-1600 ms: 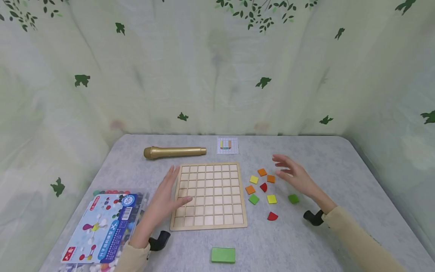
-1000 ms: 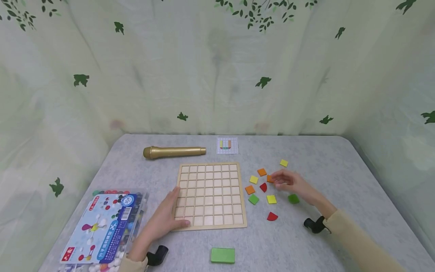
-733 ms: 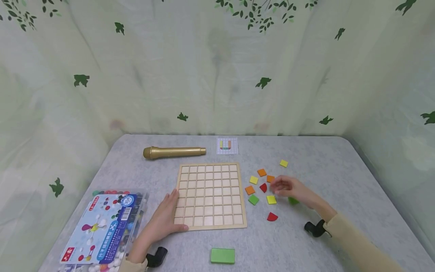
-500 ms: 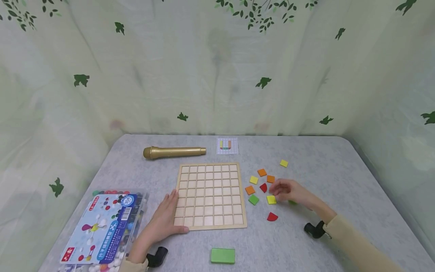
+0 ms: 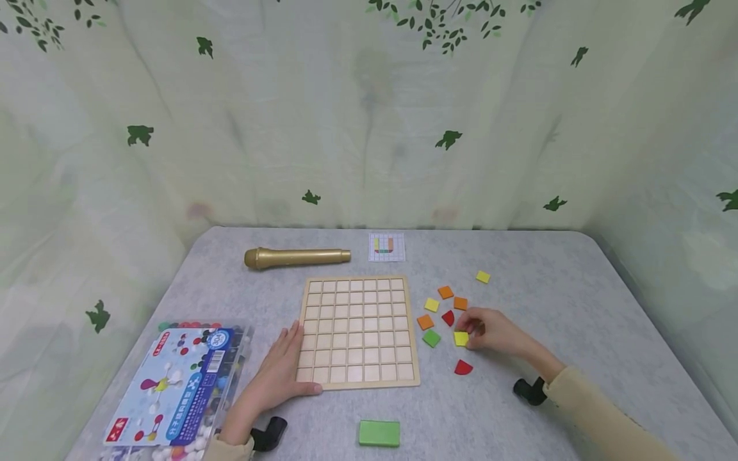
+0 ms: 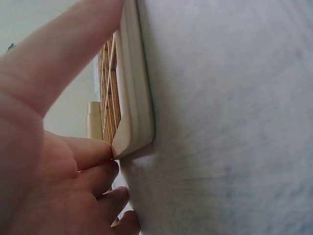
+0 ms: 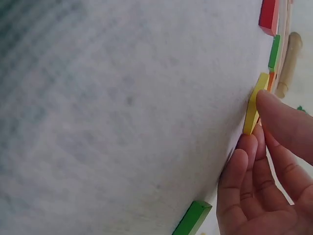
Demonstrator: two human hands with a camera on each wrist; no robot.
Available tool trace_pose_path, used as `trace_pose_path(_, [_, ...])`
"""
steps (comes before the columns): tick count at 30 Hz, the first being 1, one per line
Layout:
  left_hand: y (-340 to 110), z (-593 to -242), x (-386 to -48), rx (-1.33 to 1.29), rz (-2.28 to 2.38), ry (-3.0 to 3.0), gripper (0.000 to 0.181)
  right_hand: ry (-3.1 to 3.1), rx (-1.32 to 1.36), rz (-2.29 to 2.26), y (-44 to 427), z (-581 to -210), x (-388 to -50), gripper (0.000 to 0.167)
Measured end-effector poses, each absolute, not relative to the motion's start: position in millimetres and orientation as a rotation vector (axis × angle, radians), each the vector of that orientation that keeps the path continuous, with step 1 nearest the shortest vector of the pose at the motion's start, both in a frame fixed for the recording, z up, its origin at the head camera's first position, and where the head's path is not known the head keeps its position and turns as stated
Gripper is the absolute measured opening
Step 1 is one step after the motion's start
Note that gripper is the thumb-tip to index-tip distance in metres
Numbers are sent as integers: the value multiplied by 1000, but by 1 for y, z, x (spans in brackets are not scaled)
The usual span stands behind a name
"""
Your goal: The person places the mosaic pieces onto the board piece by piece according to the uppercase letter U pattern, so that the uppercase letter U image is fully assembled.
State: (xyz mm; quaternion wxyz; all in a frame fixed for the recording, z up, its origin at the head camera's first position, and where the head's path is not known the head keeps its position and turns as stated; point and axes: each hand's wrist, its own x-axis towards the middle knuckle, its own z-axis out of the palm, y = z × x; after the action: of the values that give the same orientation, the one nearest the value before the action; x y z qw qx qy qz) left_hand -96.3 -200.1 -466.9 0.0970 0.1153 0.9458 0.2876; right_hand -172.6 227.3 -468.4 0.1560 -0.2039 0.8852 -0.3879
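Note:
The left hand rests at the near-left corner of the wooden grid board, its fingers straight along the left side and the thumb on the near edge. Its fingertips touch the board's frame in the left wrist view. Right of the board, the right hand pinches a yellow tile between thumb and fingers. The right wrist view shows the thumb against this yellow tile. Around it lie orange tiles, a second yellow tile, a green tile and red wedges.
A gold microphone and a small pattern card lie behind the board. A clear box with a blue label stands at left. A green block is in front, a yellow tile far right. Another green tile shows in the right wrist view.
The right hand has put down a yellow tile at the far right, moved nearer over the tiles and taken hold of another yellow one. The left hand has shifted nearer along the board's side.

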Motion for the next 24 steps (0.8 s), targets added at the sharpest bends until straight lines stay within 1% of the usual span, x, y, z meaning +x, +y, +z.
trace_pose_path(14, [-201, -471, -98, 344, 827, 2814, 122, 2637, -716, -860, 223, -466, -176, 25])
trace_pose_path(19, [-201, -472, -98, 348, 827, 2817, 122, 2623, -759, -851, 224, -466, -177, 28])
trace_pose_path(24, [-202, -474, -98, 353, 827, 2822, 122, 2584, -730, -937, 222, -466, -177, 25])
